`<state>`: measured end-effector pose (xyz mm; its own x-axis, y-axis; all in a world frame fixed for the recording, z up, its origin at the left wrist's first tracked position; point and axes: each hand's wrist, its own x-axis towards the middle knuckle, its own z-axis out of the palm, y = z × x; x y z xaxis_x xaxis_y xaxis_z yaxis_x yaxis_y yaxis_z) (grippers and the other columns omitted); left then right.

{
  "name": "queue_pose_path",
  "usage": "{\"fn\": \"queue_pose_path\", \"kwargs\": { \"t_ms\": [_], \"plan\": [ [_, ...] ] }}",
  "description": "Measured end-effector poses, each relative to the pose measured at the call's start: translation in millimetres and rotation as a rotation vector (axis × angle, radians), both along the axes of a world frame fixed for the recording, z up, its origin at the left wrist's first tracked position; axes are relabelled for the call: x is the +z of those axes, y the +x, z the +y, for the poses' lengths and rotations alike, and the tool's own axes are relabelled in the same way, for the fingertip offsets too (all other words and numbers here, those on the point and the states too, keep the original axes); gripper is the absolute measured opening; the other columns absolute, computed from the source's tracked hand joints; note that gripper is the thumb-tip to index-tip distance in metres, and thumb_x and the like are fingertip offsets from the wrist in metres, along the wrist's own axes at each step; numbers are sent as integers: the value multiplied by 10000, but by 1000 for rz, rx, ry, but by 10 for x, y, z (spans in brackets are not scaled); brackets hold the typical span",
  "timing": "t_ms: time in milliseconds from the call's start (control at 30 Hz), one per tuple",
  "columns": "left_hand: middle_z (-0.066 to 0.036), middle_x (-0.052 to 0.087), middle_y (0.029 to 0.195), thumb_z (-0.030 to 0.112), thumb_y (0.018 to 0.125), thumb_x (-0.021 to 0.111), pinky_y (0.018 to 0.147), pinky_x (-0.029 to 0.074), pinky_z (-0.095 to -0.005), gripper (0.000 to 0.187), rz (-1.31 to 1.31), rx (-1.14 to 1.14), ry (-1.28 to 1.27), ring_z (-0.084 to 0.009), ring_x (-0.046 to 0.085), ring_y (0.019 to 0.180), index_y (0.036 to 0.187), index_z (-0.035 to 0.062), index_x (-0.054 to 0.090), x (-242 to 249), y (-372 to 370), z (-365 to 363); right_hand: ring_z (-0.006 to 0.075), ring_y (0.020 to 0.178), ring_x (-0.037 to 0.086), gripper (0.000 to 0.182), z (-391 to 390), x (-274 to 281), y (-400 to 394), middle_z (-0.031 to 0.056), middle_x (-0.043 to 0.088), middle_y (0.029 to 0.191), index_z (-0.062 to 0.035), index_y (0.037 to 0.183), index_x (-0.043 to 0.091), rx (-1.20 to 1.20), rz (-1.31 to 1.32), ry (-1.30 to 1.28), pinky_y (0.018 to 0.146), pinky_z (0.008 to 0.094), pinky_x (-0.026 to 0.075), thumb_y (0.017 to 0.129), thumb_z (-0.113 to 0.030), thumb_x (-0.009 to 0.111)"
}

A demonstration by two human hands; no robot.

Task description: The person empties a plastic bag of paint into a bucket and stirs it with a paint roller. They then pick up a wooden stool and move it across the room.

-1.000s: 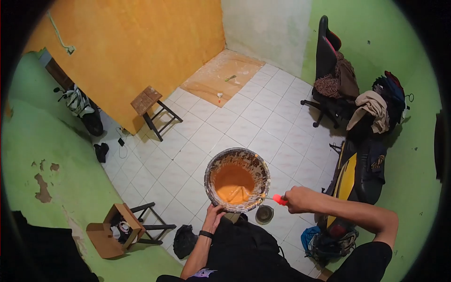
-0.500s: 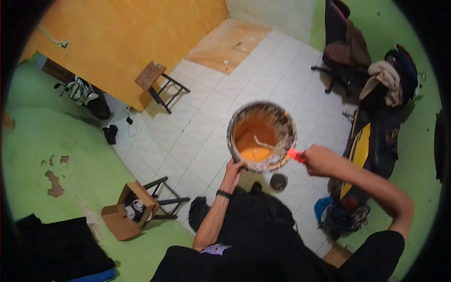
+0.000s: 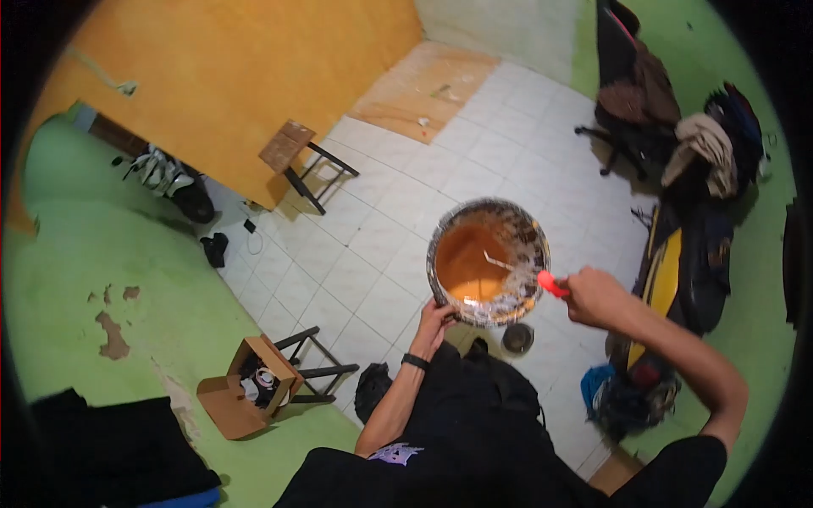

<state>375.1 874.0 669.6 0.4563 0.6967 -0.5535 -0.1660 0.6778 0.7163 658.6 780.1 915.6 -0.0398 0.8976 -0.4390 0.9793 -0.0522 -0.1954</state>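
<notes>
A paint-spattered bucket (image 3: 533, 239) is tilted so that its inside faces me, with orange paint (image 3: 476, 289) pooled low in it. My left hand (image 3: 436, 323) grips the bucket's lower rim at its near left side. In my right hand (image 3: 590, 296) is the red handle of a paint roller (image 3: 552, 284), closed in my fingers at the bucket's right rim. The roller's bent wire frame reaches into the bucket; its roller end does not show clearly.
Below the bucket a small dark container (image 3: 517, 339) stands on the tiled floor. A wooden-topped stool (image 3: 288, 146) is by the orange wall. An open cardboard box (image 3: 246, 389) rests on another stool at left. At right are a yellow-and-black motorcycle (image 3: 665, 275) and an office chair (image 3: 622, 110).
The view has shifted, so the whole scene sits slightly lower and farther right. Both hands keep their holds, and the roller's wire frame still reaches into the bucket.
</notes>
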Motion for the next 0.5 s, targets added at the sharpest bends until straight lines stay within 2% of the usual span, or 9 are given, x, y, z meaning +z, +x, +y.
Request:
{"fn": "queue_pose_path", "kwargs": {
  "t_ms": [67,133,267,333,400,500],
  "plan": [
    [-60,629,990,17,783,574,689,516,-289,356,14,20,-10,-139,617,808,1134,38,519,15,-58,31,388,749,625,148,75,61,-58,238,624,732,-10,809,638,-52,40,-31,682,480,506,707,-109,596],
    [-54,622,1058,26,794,562,752,502,-313,397,62,11,-24,-147,603,919,1187,56,509,34,-125,76,391,745,627,174,140,64,-61,239,628,740,-23,859,642,-15,91,-23,682,486,506,729,-125,587],
    [-35,619,1069,40,812,557,728,497,-297,377,0,68,-22,-135,599,904,1185,67,514,-34,-215,135,382,766,633,191,320,-58,-66,201,647,772,-87,914,639,38,55,-130,700,476,515,756,-173,572],
    [2,636,997,82,841,583,618,467,-247,276,-46,103,-12,-98,599,827,1116,93,554,-2,-261,181,372,782,637,208,447,-260,-25,186,656,798,-94,912,641,80,58,-176,712,476,517,778,-234,566],
    [-8,638,1004,64,857,570,591,484,-238,278,-75,126,-32,-102,604,812,1134,81,546,-311,-386,299,362,822,645,254,663,-306,-89,188,664,852,-84,926,649,111,23,-278,737,466,520,816,-280,530],
    [-32,641,1009,61,854,580,601,498,-238,301,-70,193,-47,-118,617,824,1151,61,532,-337,-457,509,363,906,631,307,1047,-301,-230,195,660,952,-84,976,653,98,11,-398,807,458,500,824,-310,512]
  ]
}}
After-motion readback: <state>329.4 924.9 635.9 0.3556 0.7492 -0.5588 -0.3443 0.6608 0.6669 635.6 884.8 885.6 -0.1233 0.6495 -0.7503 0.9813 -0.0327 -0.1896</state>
